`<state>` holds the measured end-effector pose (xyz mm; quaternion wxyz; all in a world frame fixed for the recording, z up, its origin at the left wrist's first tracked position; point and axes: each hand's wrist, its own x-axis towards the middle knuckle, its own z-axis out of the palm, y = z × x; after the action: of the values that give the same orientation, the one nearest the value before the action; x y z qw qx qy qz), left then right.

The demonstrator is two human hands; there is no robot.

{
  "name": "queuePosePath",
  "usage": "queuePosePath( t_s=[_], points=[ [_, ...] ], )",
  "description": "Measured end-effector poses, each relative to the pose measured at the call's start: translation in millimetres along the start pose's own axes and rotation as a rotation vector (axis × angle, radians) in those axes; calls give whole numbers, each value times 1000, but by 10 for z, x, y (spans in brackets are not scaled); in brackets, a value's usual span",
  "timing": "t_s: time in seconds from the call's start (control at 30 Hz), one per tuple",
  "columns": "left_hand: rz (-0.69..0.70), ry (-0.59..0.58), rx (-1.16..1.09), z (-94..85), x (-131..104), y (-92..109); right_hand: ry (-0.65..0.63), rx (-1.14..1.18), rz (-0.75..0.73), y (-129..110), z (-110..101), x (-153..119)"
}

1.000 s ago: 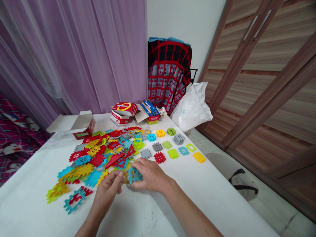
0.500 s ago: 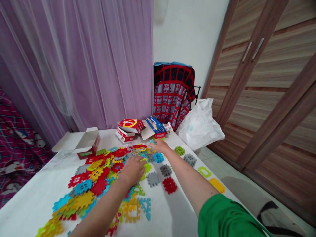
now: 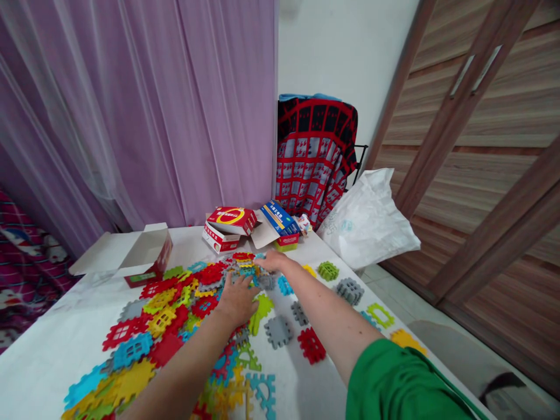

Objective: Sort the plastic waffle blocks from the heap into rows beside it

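A heap of toothed plastic building tiles (image 3: 168, 321) in red, yellow, blue, green and grey covers the middle and left of the white table. My left hand (image 3: 236, 298) rests palm down on the heap's right side, fingers spread, beside a lime green tile (image 3: 261, 309). At the heap's far end, my right hand (image 3: 272, 261) has its fingers closed on a small light blue tile (image 3: 259, 255), only partly visible. Right of the heap lie a grey tile (image 3: 278, 332), a red tile (image 3: 312, 345) and a blue tile (image 3: 285, 285).
Red boxes (image 3: 231, 219) and a blue box (image 3: 280, 219) stand at the back. An open carton (image 3: 146, 254) sits back left. Along the right edge are green (image 3: 328, 270), grey (image 3: 350, 290) and yellow tiles (image 3: 408, 341). A white plastic bag (image 3: 367, 219) stands beyond.
The view has shifted slightly. My right hand has moved left over the heap's far end with the light blue tile. My left hand's fingers have spread wider.
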<state>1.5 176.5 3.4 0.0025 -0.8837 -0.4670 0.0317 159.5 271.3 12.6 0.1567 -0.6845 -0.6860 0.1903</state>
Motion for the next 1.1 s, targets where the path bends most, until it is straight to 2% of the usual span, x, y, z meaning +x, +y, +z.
queuePosePath(
  t_s=[0.17,0.27,0.43,0.53,0.6,0.73,0.8,0.93,1.1],
  points=[
    [-49,-12,64,-126,-133,-47,-194,40,28,-278,84,-116],
    [-73,-25,90,-198,-208,-31,-222,52,-27,-326,64,-153],
    [-148,-1,98,-282,-302,39,-110,-90,-105,-67,-216,-103],
    [-195,30,82,-300,-330,125,-123,-215,-128,89,-310,-100],
    [-163,47,52,-278,-329,195,-165,-283,-146,123,-292,-114],
    [64,59,-25,-128,-275,277,-229,-372,-180,86,-206,-133],
    [127,61,-52,-33,-236,269,-253,-401,-192,59,-188,-132],
    [96,66,-30,80,-196,207,-289,-448,-207,26,-180,-137],
    [45,71,-24,92,-243,158,-323,-496,-197,-3,-156,-174]
  ],
)
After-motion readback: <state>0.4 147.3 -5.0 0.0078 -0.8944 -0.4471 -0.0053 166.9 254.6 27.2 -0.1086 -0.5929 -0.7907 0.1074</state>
